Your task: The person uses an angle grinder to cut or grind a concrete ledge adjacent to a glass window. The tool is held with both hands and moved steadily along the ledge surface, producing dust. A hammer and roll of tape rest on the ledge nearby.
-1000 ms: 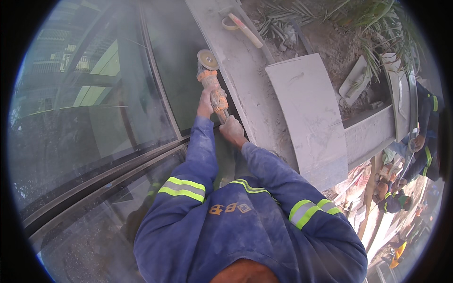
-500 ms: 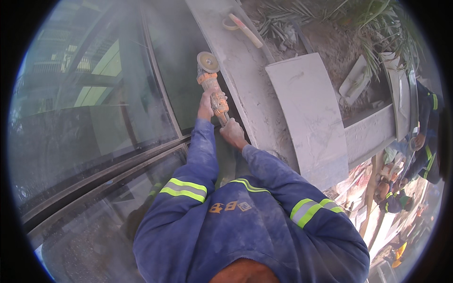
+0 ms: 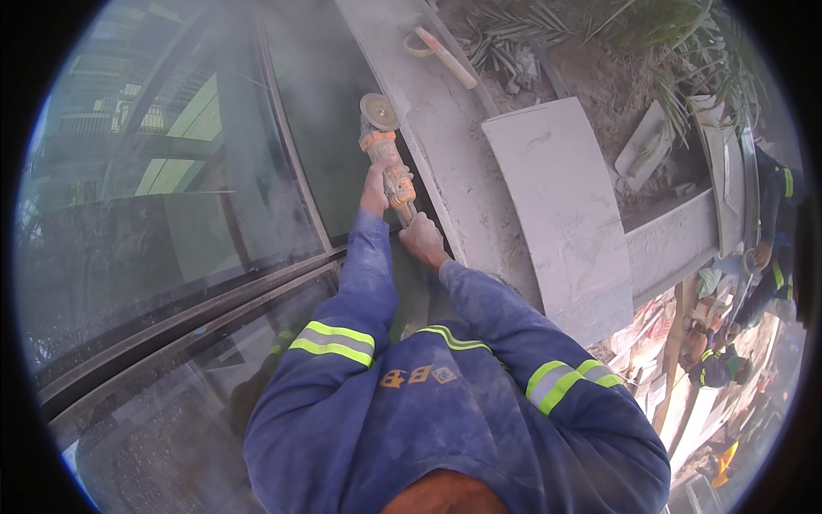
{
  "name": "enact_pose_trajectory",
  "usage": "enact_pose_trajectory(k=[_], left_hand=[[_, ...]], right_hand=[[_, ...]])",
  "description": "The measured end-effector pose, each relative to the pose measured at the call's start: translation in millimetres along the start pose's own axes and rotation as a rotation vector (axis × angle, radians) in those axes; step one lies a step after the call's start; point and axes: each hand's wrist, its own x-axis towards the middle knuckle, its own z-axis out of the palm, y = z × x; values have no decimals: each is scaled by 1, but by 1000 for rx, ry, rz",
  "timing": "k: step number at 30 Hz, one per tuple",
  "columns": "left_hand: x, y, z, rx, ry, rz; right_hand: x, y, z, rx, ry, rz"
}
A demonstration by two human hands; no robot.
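Both my hands hold an orange, dust-coated angle grinder [image 3: 390, 163], stretched out ahead of me. My left hand [image 3: 375, 190] wraps round its body from the left, just behind the head. Round the rear end closes my right hand [image 3: 423, 240]. A pale round disc [image 3: 378, 112] sits at the far end of the tool, close to the left edge of a dusty grey ledge [image 3: 479, 184]. Whether the disc touches that edge I cannot tell. Pale dust hangs in the air about the glass beyond the tool.
Dark-framed glass panes [image 3: 163, 197] stand along my left. A grey slab [image 3: 561, 206] rests on the ledge, and a roll of tape [image 3: 418, 41] lies farther off beside a pale strip. Palm leaves [image 3: 702, 43] hang at the far right. Other people [image 3: 775, 231] are at the right rim.
The grinder and its disc have shifted very slightly to the right. My grip looks the same, and the dust haze near the glass has changed shape.
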Motion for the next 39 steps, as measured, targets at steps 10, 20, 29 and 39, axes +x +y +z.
enact_pose_trajectory(k=[10,20,29,39], left_hand=[[2,-3,-2,-17,-20,9],[3,-2,1,-9,8,-15],[-3,-6,-5,-22,-11,-20],[6,3,7,-2,16,2]], right_hand=[[-4,3,0,-9,29,-40],[0,1,-1,9,2,-3],[-10,2,2,14,23,-5],[7,3,-3,41,9,-35]])
